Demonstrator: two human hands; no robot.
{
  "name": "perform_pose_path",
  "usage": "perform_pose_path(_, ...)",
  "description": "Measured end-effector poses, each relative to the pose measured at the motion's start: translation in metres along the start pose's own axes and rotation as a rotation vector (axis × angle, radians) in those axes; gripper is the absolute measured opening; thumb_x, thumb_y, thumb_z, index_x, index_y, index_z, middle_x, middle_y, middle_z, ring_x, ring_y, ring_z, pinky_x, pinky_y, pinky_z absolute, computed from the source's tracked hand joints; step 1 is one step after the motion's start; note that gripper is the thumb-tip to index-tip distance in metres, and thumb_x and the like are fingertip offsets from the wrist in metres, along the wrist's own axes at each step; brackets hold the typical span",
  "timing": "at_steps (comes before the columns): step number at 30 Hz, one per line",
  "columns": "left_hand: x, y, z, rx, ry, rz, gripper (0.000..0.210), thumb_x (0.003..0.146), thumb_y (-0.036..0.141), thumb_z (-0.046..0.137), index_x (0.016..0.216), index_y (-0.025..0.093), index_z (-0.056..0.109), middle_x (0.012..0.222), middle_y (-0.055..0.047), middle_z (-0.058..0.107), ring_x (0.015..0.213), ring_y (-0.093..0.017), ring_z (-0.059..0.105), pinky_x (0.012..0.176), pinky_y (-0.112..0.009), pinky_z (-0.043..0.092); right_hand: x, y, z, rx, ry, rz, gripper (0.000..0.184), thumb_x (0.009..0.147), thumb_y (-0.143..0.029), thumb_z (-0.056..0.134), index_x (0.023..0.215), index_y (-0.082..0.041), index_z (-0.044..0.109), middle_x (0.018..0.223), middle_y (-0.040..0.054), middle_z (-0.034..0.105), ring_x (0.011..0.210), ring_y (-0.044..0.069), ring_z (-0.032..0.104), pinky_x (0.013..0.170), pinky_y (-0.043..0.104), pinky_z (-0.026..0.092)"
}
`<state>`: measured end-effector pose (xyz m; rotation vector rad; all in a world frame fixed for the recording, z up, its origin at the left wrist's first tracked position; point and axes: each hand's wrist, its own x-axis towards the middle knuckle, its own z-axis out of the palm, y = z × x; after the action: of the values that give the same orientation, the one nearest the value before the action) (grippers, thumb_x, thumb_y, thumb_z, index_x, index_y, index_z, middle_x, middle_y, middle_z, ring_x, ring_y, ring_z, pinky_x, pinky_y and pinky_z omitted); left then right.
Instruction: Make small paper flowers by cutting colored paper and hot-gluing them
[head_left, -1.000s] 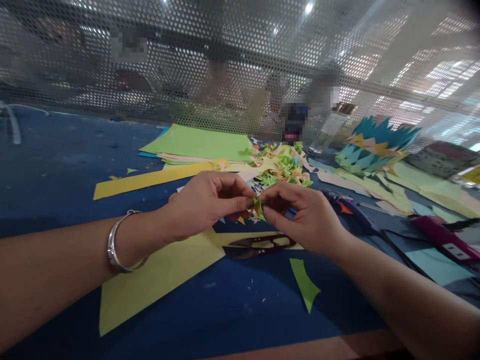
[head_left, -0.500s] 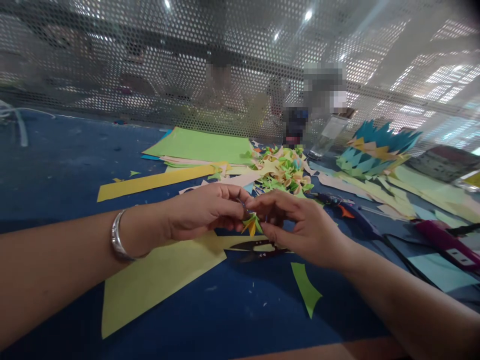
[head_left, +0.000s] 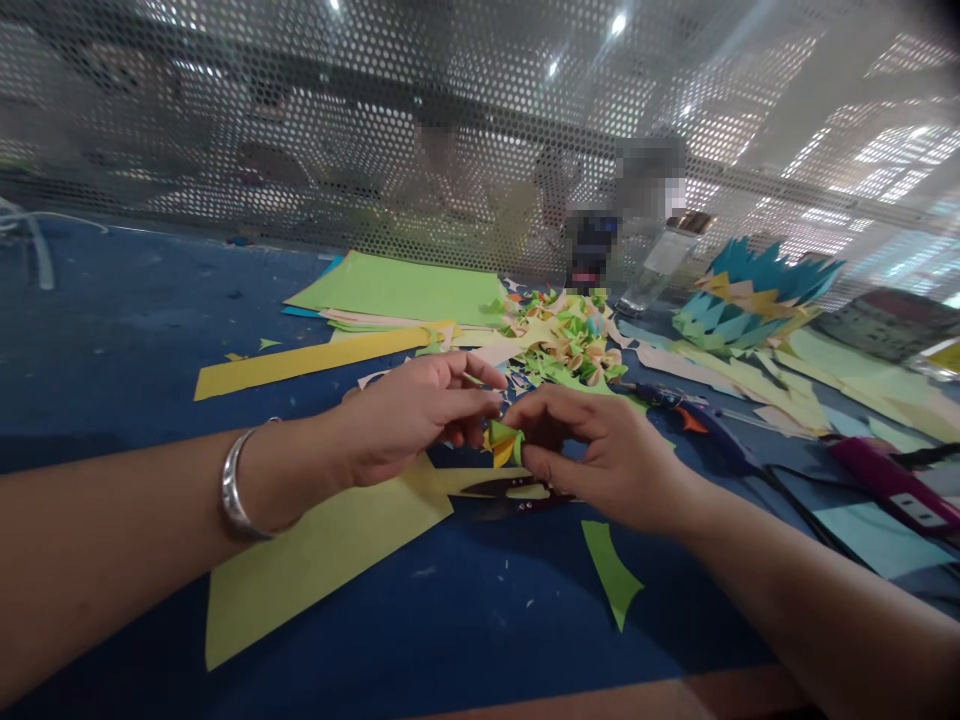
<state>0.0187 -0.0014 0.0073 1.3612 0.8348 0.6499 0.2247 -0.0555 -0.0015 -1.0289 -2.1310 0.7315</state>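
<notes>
Between my hands is a small green-and-yellow paper flower (head_left: 504, 445). My right hand (head_left: 589, 445) pinches it at its right side with thumb and fingers. My left hand (head_left: 435, 410), with a silver bangle at the wrist, is just left of the flower; its fingers are parted and hold nothing I can see. Below the flower lie dark thread snips (head_left: 517, 492), partly under my right hand. A pale yellow paper sheet (head_left: 322, 560) lies beneath my left wrist. To the lower right is a green paper offcut (head_left: 611, 572).
Behind my hands is a heap of small paper flowers (head_left: 574, 340), beside stacked green sheets (head_left: 405, 288) and a yellow strip (head_left: 315, 362). At right are a glue gun (head_left: 712, 440), a purple power strip (head_left: 892, 480), a paper crown-like basket (head_left: 757, 300) and a glass bottle (head_left: 660, 262).
My left fingers have let go of the paper flower and opened, lifting slightly away. The flower has turned in my right hand, showing more of its green side.
</notes>
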Motion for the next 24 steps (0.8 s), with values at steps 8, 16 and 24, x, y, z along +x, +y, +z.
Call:
perform_pose_path(8, -0.009, 0.003, -0.004, 0.462, 0.185, 0.552, 0.003, 0.088, 0.021, 0.063, 0.090, 0.021, 0.065, 0.083, -0.001, 0.061, 0.070, -0.013, 0.056, 0.062, -0.026, 0.045, 0.002, 0.007, -0.004, -0.071, 0.215, 0.074, 0.013, 0.088, -0.019, 0.065, 0.101, -0.019, 0.064, 0.073, -0.0021, 0.060, 0.061, 0.010, 0.055, 0.058, 0.024, 0.045)
perform_pose_path(16, -0.014, 0.004, 0.000, 0.717, 0.183, 0.644, 0.013, 0.088, 0.014, 0.058, 0.089, 0.022, 0.069, 0.090, -0.004, 0.063, 0.082, -0.016, 0.061, 0.071, -0.030, 0.048, 0.004, 0.004, -0.004, -0.091, 0.261, 0.072, 0.011, 0.085, -0.017, 0.066, 0.097, -0.018, 0.064, 0.071, -0.0024, 0.059, 0.059, 0.009, 0.055, 0.057, 0.024, 0.045)
perform_pose_path(24, -0.017, 0.004, -0.002, 0.724, 0.217, 0.659, 0.015, 0.089, 0.015, 0.057, 0.091, 0.024, 0.069, 0.093, -0.004, 0.064, 0.083, -0.018, 0.062, 0.075, -0.032, 0.050, 0.004, 0.007, -0.005, -0.073, 0.264, 0.076, 0.013, 0.086, -0.019, 0.066, 0.099, -0.018, 0.065, 0.074, -0.0013, 0.061, 0.061, 0.010, 0.055, 0.057, 0.024, 0.046)
